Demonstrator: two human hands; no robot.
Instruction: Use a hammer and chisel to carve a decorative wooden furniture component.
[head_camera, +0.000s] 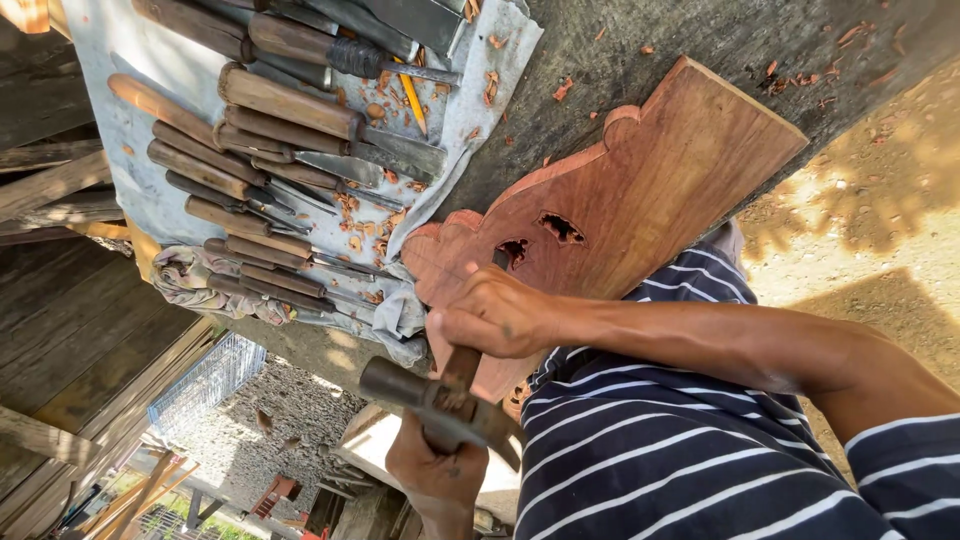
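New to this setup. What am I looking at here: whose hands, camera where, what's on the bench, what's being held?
One picture, from a camera worn on a person's head, looking down at their own bare hands; the view appears rotated. The striped navy shirt is theirs. One hand grips a wooden-handled chisel set against a reddish-brown scalloped wooden board with two rough holes. The other hand holds a metal-headed hammer at the chisel's end. Which hand is left or right is unclear. On the grey workbench, a pale cloth holds a row of wooden-handled chisels among wood chips.
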